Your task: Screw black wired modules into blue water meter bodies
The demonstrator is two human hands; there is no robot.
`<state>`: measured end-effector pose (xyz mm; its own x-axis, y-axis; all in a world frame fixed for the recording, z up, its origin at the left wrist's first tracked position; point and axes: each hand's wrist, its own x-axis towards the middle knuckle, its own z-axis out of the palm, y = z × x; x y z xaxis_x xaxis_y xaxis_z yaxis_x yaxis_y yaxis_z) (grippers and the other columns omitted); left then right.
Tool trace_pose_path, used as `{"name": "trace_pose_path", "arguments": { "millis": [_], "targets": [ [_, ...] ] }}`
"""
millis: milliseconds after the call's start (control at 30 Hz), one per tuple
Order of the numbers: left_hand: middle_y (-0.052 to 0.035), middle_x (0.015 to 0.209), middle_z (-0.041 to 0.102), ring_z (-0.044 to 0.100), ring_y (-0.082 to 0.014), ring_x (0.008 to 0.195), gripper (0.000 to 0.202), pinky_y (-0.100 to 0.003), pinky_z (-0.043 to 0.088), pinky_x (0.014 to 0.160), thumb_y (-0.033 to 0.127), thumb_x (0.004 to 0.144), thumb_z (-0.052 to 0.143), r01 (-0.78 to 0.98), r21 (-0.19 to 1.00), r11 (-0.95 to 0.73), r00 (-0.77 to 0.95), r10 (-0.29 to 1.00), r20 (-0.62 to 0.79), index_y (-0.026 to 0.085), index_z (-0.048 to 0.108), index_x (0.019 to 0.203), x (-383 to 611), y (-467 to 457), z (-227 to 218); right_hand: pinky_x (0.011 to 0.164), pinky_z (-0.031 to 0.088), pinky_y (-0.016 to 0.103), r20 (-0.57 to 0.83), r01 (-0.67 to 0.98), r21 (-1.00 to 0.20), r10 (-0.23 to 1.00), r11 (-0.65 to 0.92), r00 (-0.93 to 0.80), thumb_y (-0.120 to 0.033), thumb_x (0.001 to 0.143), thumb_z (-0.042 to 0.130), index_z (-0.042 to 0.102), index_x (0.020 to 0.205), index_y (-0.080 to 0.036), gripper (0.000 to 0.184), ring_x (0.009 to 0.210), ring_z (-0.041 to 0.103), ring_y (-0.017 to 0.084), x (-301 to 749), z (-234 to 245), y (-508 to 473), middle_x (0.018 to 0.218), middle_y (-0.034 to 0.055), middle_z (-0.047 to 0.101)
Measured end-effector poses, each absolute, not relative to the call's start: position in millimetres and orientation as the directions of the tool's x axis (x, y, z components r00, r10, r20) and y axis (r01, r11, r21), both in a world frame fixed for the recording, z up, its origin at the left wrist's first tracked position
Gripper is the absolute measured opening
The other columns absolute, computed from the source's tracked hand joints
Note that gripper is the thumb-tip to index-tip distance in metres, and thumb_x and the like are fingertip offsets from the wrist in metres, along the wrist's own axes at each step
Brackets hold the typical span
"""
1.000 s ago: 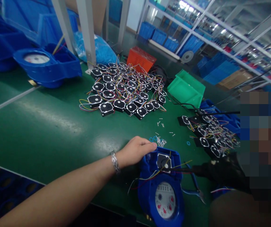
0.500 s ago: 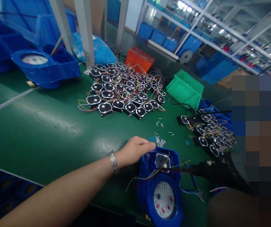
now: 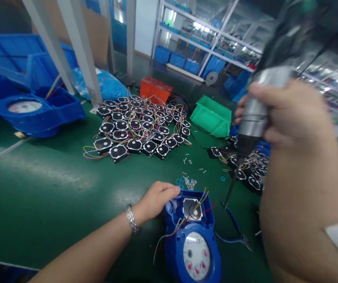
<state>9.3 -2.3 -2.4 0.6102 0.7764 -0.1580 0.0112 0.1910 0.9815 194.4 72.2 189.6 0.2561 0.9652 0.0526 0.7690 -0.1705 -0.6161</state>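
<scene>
Grip of the left hand (image 3: pixel 157 196): relaxed, palm down, fingers laid loosely over the upper-left corner of the water meter (image 3: pixel 191 239), nothing enclosed. Grip of the right hand (image 3: pixel 289 118): clenched round the barrel of the electric screwdriver (image 3: pixel 254 114).

Sweep, everything placed from the water meter:
- Far to the upper left, a second meter (image 3: pixel 36 112) is seen lying on the desk (image 3: pixel 53 184).
- Above and well apart, a large pile of wired modules (image 3: pixel 139 125) is spread out, with an orange box (image 3: pixel 154 89) behind it.
- Just above the meter's top edge, loose screws (image 3: pixel 188 181) and blue rings (image 3: pixel 178 181) are scattered, close to the left fingertips.
- The meter itself lies near the desk's front edge, dial toward the wearer, open compartment on the far side. A black module (image 3: pixel 191 207) is seated in that compartment, and coloured wires are trailed out over the rim.
- Just to the right, blue-handled pliers (image 3: pixel 235 226) are laid flat.
- To the upper right, a green bin (image 3: pixel 213 116) and a smaller pile of modules (image 3: pixel 245 169) are noted.

Key relation: the screwdriver is held up and to the right of the meter, long axis steeply tilted, bit (image 3: pixel 230 184) pointed down and leftward. The bit tip is seen clear of the housing, off its upper-right corner, beside the pliers' handle ends. The seated module lies down-left from the tip. The left hand is in contact with the meter; the right hand is well above it.
</scene>
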Motion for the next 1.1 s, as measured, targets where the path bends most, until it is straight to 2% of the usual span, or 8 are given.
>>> {"name": "trace_pose_path", "arguments": {
  "millis": [67, 200, 400, 567, 667, 767, 933, 1100],
  "targets": [
    [-0.0002, 0.052, 0.049, 0.047, -0.0144, 0.062, 0.040, -0.023, 0.036, 0.056, 0.047, 0.073, 0.043, 0.020, 0.981, 0.194, 0.621, 0.766, -0.164, 0.014, 0.051, 0.051, 9, -2, -1, 0.062, 0.041, 0.012, -0.058, 0.761, -0.594, 0.957, -0.261, 0.283, -0.026, 0.089, 0.036, 0.029, 0.122, -0.011, 0.037, 0.060, 0.047, -0.001, 194, 162, 92, 0.088, 0.0033, 0.047],
    [-0.0006, 0.052, 0.049, 0.048, -0.0144, 0.062, 0.042, -0.023, 0.036, 0.056, 0.049, 0.073, 0.043, 0.037, 0.976, 0.213, 0.636, 0.749, -0.188, 0.014, 0.051, 0.051, 9, -3, 1, 0.062, 0.045, 0.017, -0.249, 0.786, -0.397, 0.879, -0.475, 0.406, -0.019, 0.078, 0.055, 0.039, 0.112, -0.006, 0.040, 0.066, 0.049, 0.005, 214, 84, 124, 0.085, 0.0052, 0.048],
    [-0.0020, 0.052, 0.052, 0.050, -0.0152, 0.061, 0.044, -0.023, 0.038, 0.056, 0.052, 0.072, 0.044, 0.020, 0.963, 0.268, 0.650, 0.728, -0.216, 0.012, 0.055, 0.056, 10, -3, -1, 0.081, 0.044, 0.024, -0.297, 0.831, -0.125, 0.819, -0.542, 0.490, -0.031, 0.087, 0.045, 0.041, 0.112, -0.006, 0.036, 0.088, 0.046, 0.008, 238, 22, 130, 0.096, 0.0074, 0.044],
    [-0.0032, 0.055, 0.055, 0.051, -0.0157, 0.061, 0.044, -0.024, 0.039, 0.057, 0.051, 0.072, 0.045, 0.013, 0.956, 0.292, 0.664, 0.713, -0.226, 0.011, 0.061, 0.062, 9, -3, -2, 0.086, 0.042, 0.028, -0.255, 0.875, -0.014, 0.848, -0.484, 0.464, -0.032, 0.087, 0.044, 0.040, 0.115, -0.006, 0.038, 0.094, 0.044, 0.010, 239, 13, 125, 0.099, 0.0085, 0.043],
    [-0.0035, 0.058, 0.056, 0.050, -0.0154, 0.062, 0.044, -0.024, 0.038, 0.057, 0.051, 0.072, 0.046, 0.021, 0.956, 0.292, 0.657, 0.717, -0.233, 0.011, 0.063, 0.066, 9, -2, -3, 0.091, 0.038, 0.034, -0.173, 0.919, 0.002, 0.906, -0.393, 0.388, -0.030, 0.085, 0.046, 0.040, 0.116, -0.006, 0.039, 0.101, 0.041, 0.014, 234, 17, 105, 0.104, 0.0110, 0.041],
    [-0.0033, 0.063, 0.059, 0.048, -0.0147, 0.061, 0.043, -0.023, 0.037, 0.057, 0.050, 0.072, 0.046, 0.055, 0.956, 0.288, 0.629, 0.734, -0.257, 0.013, 0.067, 0.074, 9, -2, -1, 0.101, 0.029, 0.033, -0.084, 0.983, -0.025, 0.980, -0.180, 0.178, -0.032, 0.086, 0.042, 0.032, 0.128, -0.009, 0.049, 0.113, 0.031, 0.017, 227, 18, 66, 0.118, 0.0132, 0.032],
    [-0.0050, 0.068, 0.063, 0.050, -0.0164, 0.064, 0.042, -0.024, 0.038, 0.058, 0.048, 0.071, 0.047, 0.100, 0.966, 0.240, 0.614, 0.749, -0.249, 0.013, 0.069, 0.081, 9, -2, 3, 0.110, 0.012, 0.030, -0.125, 0.966, -0.074, 0.959, 0.246, -0.254, -0.056, 0.076, 0.051, 0.021, 0.136, -0.017, 0.077, 0.126, 0.005, 0.016, 217, -5, -1, 0.134, 0.0027, 0.007],
    [-0.0060, 0.073, 0.066, 0.054, -0.0193, 0.070, 0.042, -0.026, 0.041, 0.064, 0.045, 0.073, 0.046, 0.104, 0.970, 0.219, 0.622, 0.747, -0.235, 0.013, 0.068, 0.086, 8, -1, 1, 0.105, 0.008, 0.043, -0.114, 0.891, -0.123, 0.886, 0.436, -0.449, -0.055, 0.084, 0.038, 0.028, 0.130, -0.036, 0.050, 0.126, 0.002, 0.020, 214, -22, -13, 0.134, -0.0012, 0.001]
  ]
}}
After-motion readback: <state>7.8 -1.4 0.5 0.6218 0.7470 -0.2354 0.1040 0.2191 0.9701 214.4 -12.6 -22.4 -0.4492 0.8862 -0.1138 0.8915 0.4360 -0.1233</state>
